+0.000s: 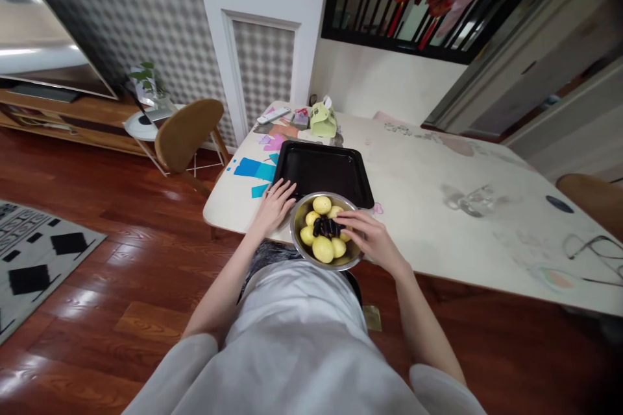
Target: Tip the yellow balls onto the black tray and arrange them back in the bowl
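A metal bowl [294, 233] sits at the table's near edge, close to my body. Several yellow, rounded potatoes [323, 249] lie in it around a cluster of dark, elongated pieces that look like black grapes [327, 227]. My right hand [370, 233] reaches over the bowl's right side, fingers stretched out and apart above the contents; nothing shows in its grasp. Left of the bowl, my left hand [276, 205] rests with spread fingers at the near left corner of a black baking tray [321, 168]. Part of the bowl's right side is hidden by my right hand.
Behind the tray stand a green tissue holder [323, 119] and a white phone [273, 115]. A clear glass [476, 201] and eyeglasses [594, 248] are on the right of the white table [409, 233]. A wooden chair [187, 136] stands off its left end.
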A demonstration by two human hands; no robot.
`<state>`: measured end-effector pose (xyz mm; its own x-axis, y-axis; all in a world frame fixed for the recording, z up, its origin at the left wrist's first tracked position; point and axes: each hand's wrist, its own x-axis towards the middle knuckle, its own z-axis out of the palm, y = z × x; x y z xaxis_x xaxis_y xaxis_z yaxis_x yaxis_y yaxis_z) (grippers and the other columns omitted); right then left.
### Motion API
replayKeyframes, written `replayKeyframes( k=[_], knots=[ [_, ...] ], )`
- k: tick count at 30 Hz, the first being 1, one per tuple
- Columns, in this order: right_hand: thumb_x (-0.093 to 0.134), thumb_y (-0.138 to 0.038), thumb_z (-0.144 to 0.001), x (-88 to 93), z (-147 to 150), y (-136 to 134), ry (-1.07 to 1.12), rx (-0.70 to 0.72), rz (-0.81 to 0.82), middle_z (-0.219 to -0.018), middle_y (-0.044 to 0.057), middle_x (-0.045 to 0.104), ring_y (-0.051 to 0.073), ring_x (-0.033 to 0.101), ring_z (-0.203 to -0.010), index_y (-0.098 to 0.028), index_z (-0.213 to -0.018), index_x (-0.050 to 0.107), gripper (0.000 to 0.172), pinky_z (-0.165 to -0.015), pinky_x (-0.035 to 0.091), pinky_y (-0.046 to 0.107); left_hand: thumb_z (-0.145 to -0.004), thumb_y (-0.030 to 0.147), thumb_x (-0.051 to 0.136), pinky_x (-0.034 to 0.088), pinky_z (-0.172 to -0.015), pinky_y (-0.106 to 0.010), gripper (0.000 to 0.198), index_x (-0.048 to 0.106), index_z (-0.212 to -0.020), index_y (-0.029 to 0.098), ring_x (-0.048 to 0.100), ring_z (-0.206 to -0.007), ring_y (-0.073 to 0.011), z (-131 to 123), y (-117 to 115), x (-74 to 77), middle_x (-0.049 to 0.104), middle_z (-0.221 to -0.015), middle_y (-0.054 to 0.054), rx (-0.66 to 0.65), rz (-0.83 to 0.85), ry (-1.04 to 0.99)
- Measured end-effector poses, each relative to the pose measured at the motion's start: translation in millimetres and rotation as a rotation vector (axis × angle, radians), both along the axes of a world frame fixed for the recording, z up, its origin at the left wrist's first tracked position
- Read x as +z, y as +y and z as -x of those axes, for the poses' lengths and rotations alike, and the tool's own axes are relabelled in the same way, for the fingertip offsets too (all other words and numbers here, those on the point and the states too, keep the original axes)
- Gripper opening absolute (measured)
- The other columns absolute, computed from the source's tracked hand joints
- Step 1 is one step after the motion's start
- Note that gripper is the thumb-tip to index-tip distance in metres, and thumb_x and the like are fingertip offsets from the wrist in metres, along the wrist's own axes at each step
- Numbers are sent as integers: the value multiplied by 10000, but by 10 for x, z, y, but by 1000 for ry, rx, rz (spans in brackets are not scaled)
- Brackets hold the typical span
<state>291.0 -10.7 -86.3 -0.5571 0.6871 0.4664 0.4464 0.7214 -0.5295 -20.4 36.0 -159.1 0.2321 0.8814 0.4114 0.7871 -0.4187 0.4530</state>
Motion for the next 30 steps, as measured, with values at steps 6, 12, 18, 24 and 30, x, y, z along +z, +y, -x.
replayKeyframes(
  k=[6, 12, 18, 24, 30],
  knots=[
    [603, -293, -1046, -206, -26, -209, 38, -10, 18, -1325, 51, 755, 269, 717, -1228, -367, -1343, 731, 331, -1087, 610, 516, -1127, 427, 369, 263, -1307, -562, 512, 490, -1586, 235, 345, -1598, -283, -3, 4, 10, 520, -1631, -106, 6, -6, 30],
    [656, -301, -1016, -328, -56, -238, 104, -58, 17, -1355, 55, 745, 279, 709, -1251, -363, -1375, 706, 368, -1096, 606, 532, -1124, 431, 375, 281, -1297, -560, 515, 490, -1585, 231, 352, -1591, -291, -8, 2, 17, 522, -1627, -114, 21, -5, 56],
    [715, -344, -981, -334, -25, -246, 185, -122, 9, -1150, 79, 781, 272, 748, -1093, -294, -1093, 795, 147, -989, 645, 482, -1122, 439, 374, 283, -1292, -543, 523, 488, -1582, 217, 352, -1587, -301, -8, 3, 26, 525, -1622, -120, 21, -2, 58],
    [726, -348, -976, -341, 14, -247, 218, -129, 2, -1096, 78, 779, 259, 748, -1041, -280, -1053, 791, 122, -953, 644, 462, -1120, 432, 381, 251, -1301, -546, 523, 474, -1583, 205, 351, -1588, -304, -21, 3, 30, 545, -1603, -126, 42, -5, 52],
    [735, -348, -969, -317, -80, -206, 226, -109, -36, -1126, 87, 787, 270, 746, -1052, -288, -1108, 795, 163, -935, 640, 465, -1120, 417, 391, 234, -1303, -559, 502, 495, -1556, 191, 367, -1582, -309, -35, -9, 45, 571, -1578, -133, 54, -12, 65]
  ],
)
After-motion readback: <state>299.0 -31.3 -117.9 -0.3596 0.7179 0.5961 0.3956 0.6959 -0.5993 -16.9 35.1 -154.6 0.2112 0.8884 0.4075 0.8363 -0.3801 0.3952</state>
